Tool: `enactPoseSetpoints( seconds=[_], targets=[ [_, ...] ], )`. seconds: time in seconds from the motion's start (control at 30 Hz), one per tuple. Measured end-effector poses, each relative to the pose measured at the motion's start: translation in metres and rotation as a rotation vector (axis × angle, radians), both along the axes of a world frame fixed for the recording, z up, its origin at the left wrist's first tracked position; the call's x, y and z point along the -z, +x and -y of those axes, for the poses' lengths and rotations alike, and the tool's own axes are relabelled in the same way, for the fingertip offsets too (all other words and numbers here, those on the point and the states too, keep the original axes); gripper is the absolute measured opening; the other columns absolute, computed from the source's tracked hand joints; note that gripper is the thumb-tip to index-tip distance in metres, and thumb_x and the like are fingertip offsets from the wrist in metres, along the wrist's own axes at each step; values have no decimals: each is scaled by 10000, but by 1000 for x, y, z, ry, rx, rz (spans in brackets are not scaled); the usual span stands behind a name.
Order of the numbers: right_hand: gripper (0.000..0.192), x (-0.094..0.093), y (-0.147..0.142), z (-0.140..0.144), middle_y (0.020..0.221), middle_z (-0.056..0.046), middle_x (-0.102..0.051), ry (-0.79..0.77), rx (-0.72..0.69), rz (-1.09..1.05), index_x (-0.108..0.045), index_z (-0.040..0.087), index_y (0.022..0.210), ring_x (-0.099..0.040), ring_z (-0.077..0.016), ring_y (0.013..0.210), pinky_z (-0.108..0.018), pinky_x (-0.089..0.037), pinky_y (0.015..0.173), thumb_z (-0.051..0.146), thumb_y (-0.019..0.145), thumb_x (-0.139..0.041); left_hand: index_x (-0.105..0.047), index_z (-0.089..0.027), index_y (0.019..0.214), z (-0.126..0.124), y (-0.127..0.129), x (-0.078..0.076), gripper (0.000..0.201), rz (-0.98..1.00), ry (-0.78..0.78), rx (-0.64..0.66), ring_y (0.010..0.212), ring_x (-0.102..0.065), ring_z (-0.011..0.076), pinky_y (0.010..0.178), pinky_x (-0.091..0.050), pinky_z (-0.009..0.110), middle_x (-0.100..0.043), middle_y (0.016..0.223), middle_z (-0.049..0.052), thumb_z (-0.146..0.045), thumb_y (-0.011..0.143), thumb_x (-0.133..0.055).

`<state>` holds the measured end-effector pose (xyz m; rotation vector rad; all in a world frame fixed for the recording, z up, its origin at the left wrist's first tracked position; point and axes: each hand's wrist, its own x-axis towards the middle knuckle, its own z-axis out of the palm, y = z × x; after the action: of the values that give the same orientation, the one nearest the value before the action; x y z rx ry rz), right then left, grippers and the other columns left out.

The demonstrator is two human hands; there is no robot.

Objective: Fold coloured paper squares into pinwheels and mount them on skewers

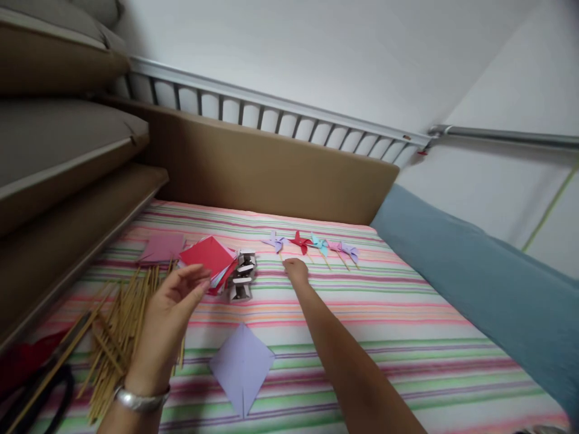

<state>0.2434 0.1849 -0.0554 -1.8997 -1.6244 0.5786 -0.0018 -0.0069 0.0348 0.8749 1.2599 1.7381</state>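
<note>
From the head view, my left hand (174, 304) hovers with fingers spread loosely, tips touching the red paper (208, 256) toward the bed's (407, 337) far-left corner. My right hand (296, 270) rests curled just before the pinwheels (312, 244) along the far edge; its grip I can't tell. Right half lies open.

Plain white walls (316, 54) all round, lit pretty evenly, no harsh shadows. There's a bed with a striped sheet (407, 355) in pink, green and purple, a brown padded board (271, 163) along the far edge and a white metal rail (289, 114) behind it. Brown cushions (58, 144) stacked on the left, a blue cover (488, 283) on the right.
</note>
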Motion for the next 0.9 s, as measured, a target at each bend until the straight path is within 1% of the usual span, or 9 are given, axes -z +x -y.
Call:
enactPoseSetpoints(
  seconds=[0.07, 0.2, 0.3, 0.4, 0.53, 0.63, 0.7, 0.77, 0.9],
  targets=[
    [279, 5, 6, 23, 1123, -67, -589, -42, -8, -80, -569, 155, 1102, -601, -177, 912, -351, -524, 755, 316, 876, -546, -633, -204, 971, 7, -8, -9, 303, 46, 56, -70, 895, -632, 149, 843, -475, 265, -690, 952, 37, -249, 683, -719],
    [252, 10, 10, 81, 908, -52, -666, -70, -54, -196, -614, 133, 1005, -635, -163, 766, -295, -519, 652, 325, 875, -516, -651, -198, 905, 19, -24, -25, 237, 158, 192, -261, 809, -647, 143, 825, -488, 282, -698, 885, 24, -190, 676, -712],
    [251, 2, -3, 123, 836, -58, -703, -77, -153, -220, -668, 148, 924, -650, -197, 757, -278, -496, 616, 316, 810, -521, -658, -197, 864, 25, -36, -30, 176, 202, 314, -332, 774, -642, 138, 823, -488, 294, -689, 806, 7, -154, 695, -682],
    [228, -14, -25, 152, 883, -61, -711, -89, -290, -202, -691, 175, 873, -648, -198, 804, -290, -494, 702, 305, 769, -535, -659, -187, 857, 29, -46, -29, 154, 254, 358, -334, 751, -635, 127, 812, -488, 290, -681, 774, 5, -144, 710, -661],
    [240, -32, -46, 167, 1013, -50, -684, -130, -444, -84, -698, 224, 920, -614, -209, 945, -304, -446, 832, 281, 697, -630, -656, -172, 846, 33, -53, -27, 143, 294, 346, -314, 728, -630, 116, 778, -489, 276, -679, 767, 10, -152, 705, -663],
    [396, -29, -52, 171, 1074, -92, -653, -208, -416, 53, -660, 196, 1029, -585, -244, 996, -328, -421, 826, 299, 648, -689, -657, -163, 823, 34, -54, -28, 131, 292, 344, -309, 717, -630, 117, 772, -487, 273, -677, 747, 14, -152, 692, -670],
    [500, -20, -55, 173, 997, -84, -667, -279, -383, 122, -623, 191, 1083, -605, -233, 905, -307, -427, 736, 310, 607, -724, -655, -158, 809, 34, -51, -29, 128, 297, 323, -290, 716, -630, 120, 765, -486, 272, -678, 744, 14, -149, 683, -673],
    [531, -10, -59, 175, 855, -30, -678, -343, -373, 159, -597, 215, 1095, -615, -196, 774, -267, -411, 634, 290, 588, -735, -651, -154, 801, 33, -46, -29, 128, 302, 281, -259, 714, -628, 120, 754, -486, 269, -679, 750, 13, -150, 675, -676],
    [309, 0, -63, 173, 692, 23, -647, -420, -390, 161, -630, 225, 937, -592, -146, 616, -228, -361, 529, 225, 633, -686, -648, -150, 825, 29, -33, -23, 155, 268, 189, -155, 719, -624, 121, 739, -482, 265, -676, 763, 15, -183, 678, -683]
  ],
)
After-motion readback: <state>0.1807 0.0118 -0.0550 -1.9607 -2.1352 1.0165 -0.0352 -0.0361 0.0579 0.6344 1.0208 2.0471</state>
